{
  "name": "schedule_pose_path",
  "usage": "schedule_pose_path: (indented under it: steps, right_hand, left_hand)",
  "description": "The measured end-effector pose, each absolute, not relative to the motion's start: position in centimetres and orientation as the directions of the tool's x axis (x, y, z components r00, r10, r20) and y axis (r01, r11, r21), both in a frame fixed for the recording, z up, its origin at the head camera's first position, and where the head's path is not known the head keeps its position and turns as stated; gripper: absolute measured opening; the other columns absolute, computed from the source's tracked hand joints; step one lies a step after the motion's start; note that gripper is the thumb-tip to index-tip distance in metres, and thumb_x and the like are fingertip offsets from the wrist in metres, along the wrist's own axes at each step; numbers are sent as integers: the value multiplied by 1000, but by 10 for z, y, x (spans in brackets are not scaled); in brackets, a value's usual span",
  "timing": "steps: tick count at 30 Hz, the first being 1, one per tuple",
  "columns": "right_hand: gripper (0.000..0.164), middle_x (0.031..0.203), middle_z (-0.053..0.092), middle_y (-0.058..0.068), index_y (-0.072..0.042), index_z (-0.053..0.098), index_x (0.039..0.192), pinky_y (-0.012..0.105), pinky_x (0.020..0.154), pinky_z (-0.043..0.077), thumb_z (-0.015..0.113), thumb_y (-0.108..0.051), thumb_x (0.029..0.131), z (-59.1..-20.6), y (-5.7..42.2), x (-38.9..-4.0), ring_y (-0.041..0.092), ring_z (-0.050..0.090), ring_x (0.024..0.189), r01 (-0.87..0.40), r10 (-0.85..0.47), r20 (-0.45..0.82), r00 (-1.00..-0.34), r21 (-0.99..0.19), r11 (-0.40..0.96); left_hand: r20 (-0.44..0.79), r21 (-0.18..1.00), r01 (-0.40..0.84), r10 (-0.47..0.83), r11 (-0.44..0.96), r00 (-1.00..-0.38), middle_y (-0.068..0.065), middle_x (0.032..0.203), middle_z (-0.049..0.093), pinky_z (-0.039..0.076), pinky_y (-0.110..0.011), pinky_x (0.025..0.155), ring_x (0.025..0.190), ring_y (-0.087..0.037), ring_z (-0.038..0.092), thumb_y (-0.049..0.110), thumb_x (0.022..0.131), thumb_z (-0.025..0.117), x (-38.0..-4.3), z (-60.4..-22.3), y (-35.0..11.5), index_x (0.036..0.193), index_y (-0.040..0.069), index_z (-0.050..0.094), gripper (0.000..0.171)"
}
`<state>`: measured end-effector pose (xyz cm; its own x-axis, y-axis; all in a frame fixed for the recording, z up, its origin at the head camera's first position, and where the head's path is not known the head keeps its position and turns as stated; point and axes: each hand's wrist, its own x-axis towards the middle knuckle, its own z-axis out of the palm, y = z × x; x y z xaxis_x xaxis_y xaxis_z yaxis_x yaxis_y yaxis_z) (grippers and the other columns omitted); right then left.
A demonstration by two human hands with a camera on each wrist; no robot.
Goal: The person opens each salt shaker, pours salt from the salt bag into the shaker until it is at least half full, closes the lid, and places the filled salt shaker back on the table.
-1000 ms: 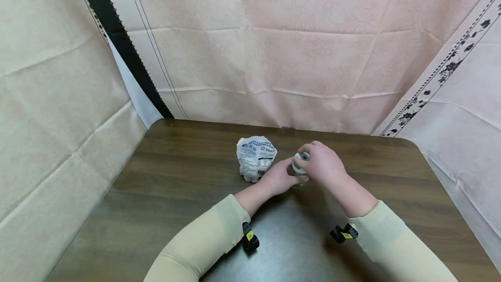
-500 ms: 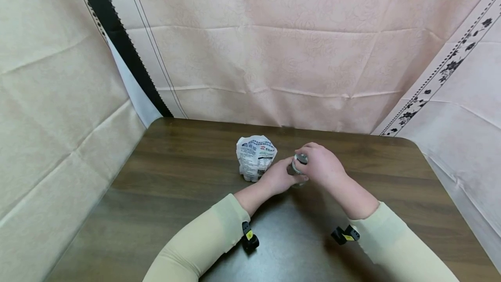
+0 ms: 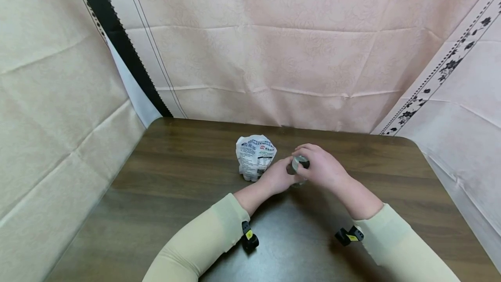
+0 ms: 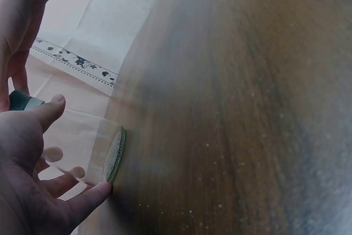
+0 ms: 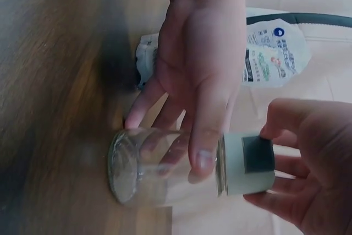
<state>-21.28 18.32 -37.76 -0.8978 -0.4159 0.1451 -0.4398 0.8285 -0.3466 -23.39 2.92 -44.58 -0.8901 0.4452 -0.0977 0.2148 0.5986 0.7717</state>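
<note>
A clear glass jar (image 5: 157, 188) stands upright on the wooden table. My left hand (image 3: 278, 177) holds the jar's body, its fingers seen through the glass in the right wrist view. At the jar's mouth is a pale lid (image 5: 234, 163) with a dark square on its side. The fingertips of my right hand (image 3: 324, 166) pinch this lid. A narrow band of the jar's neck shows below the lid; whether the threads still grip cannot be told. In the head view, both hands hide most of the jar.
A white printed bag (image 3: 256, 156) stands just left of my left hand, near the back of the brown table (image 3: 176, 195). Pale cloth (image 3: 258, 55) hangs behind the table and at both sides.
My right hand has turned slightly at the lid, and the dark patch on the lid has shifted round. The right forearm moved a little to the right. My left hand stays on the jar.
</note>
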Motion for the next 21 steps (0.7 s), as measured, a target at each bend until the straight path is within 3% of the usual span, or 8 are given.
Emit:
schedule_pose_path:
  steps: [6, 12, 17, 21]
  right_hand:
    - [29, 123, 53, 4, -14, 64, 111, 40, 89, 45, 62, -18, 82, -382, 188, -213, 21, 50, 113, -493, -462, 175, -870, -361, 792]
    - [38, 130, 47, 2, -20, 60, 120, 39, 84, 47, 62, -31, 84, -383, 188, -212, 20, 49, 113, -484, -440, 203, -875, -359, 798]
    - [38, 119, 51, 3, -19, 62, 115, 39, 77, 47, 63, -38, 83, -379, 184, -214, 22, 52, 101, -403, -348, 207, -914, -366, 839]
    - [39, 111, 53, 5, -18, 63, 114, 38, 70, 46, 61, -43, 84, -375, 179, -215, 23, 53, 90, -281, -245, 142, -959, -368, 886]
  left_hand:
    - [-89, 764, 237, 462, 600, -882, 7, 131, 51, 41, -35, 95, 118, -12, 49, 60, 82, 56, -235, -447, 29, 134, 28, 45, 62]
    - [-107, 767, 215, 451, 605, -886, 9, 133, 50, 43, -35, 92, 119, -11, 48, 59, 81, 57, -236, -448, 30, 135, 29, 43, 63]
    - [-101, 783, 195, 430, 591, -897, 9, 123, 56, 47, -33, 80, 102, -11, 56, 63, 76, 60, -235, -449, 31, 131, 29, 46, 66]
    - [-79, 791, 206, 428, 577, -900, 11, 118, 58, 46, -34, 85, 105, -10, 55, 61, 75, 63, -234, -449, 32, 129, 30, 48, 64]
